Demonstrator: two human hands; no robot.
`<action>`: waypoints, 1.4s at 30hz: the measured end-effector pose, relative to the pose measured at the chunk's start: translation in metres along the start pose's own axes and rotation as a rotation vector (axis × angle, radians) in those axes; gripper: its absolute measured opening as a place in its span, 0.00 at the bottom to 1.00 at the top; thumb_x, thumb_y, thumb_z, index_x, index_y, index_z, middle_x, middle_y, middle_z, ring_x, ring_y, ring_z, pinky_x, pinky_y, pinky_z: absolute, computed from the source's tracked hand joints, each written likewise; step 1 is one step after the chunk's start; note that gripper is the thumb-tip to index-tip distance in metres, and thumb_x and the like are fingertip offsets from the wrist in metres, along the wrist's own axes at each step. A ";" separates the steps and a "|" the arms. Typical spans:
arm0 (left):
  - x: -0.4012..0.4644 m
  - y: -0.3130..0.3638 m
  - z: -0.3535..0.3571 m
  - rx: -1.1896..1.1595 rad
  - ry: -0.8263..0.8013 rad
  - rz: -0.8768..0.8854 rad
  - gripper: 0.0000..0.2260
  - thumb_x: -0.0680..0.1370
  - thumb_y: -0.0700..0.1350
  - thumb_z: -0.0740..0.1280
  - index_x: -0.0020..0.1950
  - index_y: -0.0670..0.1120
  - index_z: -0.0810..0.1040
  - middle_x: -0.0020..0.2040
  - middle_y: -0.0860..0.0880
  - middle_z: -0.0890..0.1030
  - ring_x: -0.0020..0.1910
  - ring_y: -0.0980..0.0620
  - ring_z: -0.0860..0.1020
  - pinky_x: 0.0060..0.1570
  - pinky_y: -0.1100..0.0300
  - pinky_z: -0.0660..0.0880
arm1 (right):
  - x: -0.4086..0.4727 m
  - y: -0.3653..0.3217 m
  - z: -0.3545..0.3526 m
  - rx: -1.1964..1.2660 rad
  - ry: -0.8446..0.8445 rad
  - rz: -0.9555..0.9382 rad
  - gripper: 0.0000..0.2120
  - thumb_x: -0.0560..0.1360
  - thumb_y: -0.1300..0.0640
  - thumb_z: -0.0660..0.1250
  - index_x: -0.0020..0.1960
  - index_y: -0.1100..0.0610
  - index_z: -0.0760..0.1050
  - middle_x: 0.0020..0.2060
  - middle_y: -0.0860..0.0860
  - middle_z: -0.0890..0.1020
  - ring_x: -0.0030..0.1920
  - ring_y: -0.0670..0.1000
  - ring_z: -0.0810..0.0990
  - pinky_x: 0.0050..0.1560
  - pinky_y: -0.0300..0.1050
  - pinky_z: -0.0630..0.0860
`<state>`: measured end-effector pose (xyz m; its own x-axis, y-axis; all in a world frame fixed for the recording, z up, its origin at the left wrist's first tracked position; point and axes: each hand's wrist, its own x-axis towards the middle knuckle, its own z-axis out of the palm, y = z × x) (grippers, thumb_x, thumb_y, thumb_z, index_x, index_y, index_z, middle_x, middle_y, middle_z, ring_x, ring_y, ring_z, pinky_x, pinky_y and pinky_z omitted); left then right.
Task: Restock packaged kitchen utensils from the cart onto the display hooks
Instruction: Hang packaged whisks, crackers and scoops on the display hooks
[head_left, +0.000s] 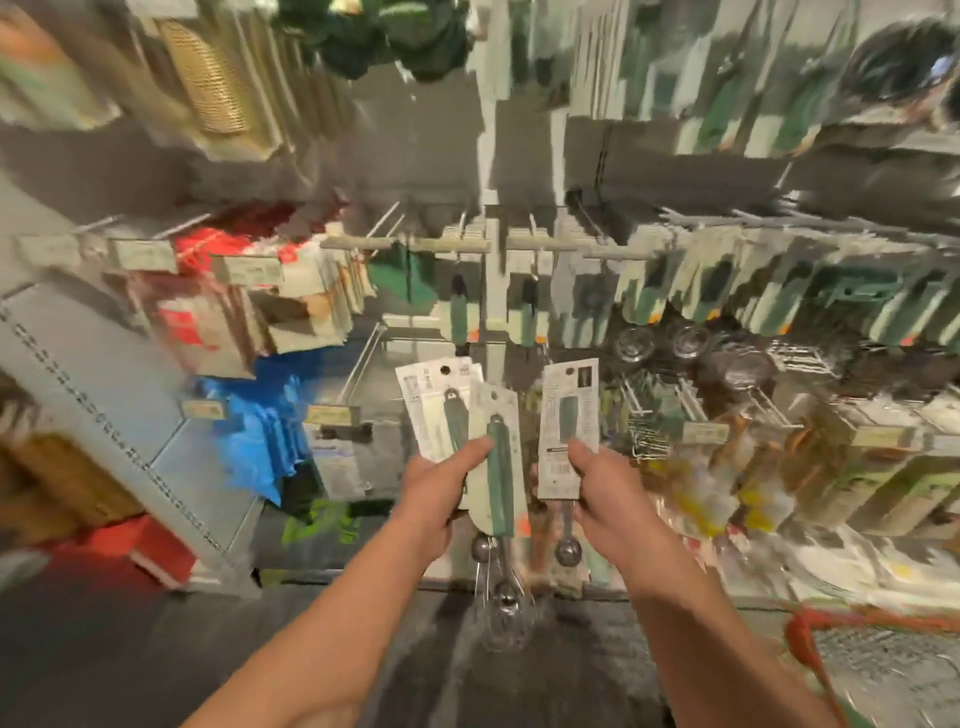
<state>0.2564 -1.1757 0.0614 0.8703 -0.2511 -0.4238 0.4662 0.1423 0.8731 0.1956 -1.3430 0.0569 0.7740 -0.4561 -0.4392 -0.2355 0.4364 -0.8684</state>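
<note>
My left hand (436, 493) grips a fanned bunch of carded utensils (470, 431) with green handles; metal scoops and a whisk head hang below it. My right hand (602, 488) pinches a single carded utensil (566, 426) by its lower edge, its metal scoop hanging underneath. Both hands are at chest height in front of the display hooks (363, 358). A bare long hook sticks out just up and left of the left hand's cards. The picture is badly blurred.
Rows of hanging green-handled utensils (779, 296) fill the pegs above and to the right. Red and blue packages (260, 441) hang at the left. Metal strainers (691, 338) hang at the right. The red cart edge (810, 639) shows at lower right.
</note>
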 end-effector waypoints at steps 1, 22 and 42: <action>0.006 0.004 -0.011 -0.005 0.013 0.005 0.21 0.72 0.51 0.80 0.58 0.47 0.77 0.49 0.48 0.85 0.48 0.50 0.83 0.40 0.59 0.78 | 0.004 0.002 0.011 -0.005 -0.010 -0.007 0.15 0.87 0.55 0.57 0.66 0.59 0.78 0.54 0.60 0.86 0.45 0.56 0.86 0.41 0.50 0.80; 0.095 0.052 -0.054 -0.115 0.223 0.118 0.15 0.74 0.47 0.78 0.60 0.50 0.83 0.52 0.51 0.88 0.54 0.46 0.86 0.60 0.42 0.81 | 0.102 -0.024 0.105 0.054 -0.299 0.101 0.32 0.72 0.36 0.72 0.70 0.52 0.74 0.48 0.48 0.82 0.44 0.49 0.82 0.47 0.53 0.80; 0.141 0.063 0.004 -0.199 0.336 0.239 0.13 0.77 0.43 0.75 0.60 0.49 0.82 0.51 0.50 0.88 0.47 0.50 0.87 0.42 0.56 0.83 | 0.172 -0.065 0.113 -0.599 -0.218 -0.477 0.18 0.82 0.46 0.66 0.70 0.48 0.72 0.61 0.41 0.81 0.62 0.46 0.80 0.66 0.57 0.78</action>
<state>0.4078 -1.2063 0.0573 0.9450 0.1310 -0.2997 0.2393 0.3481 0.9064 0.4106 -1.3622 0.0634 0.9539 -0.3000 0.0125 -0.0778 -0.2871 -0.9548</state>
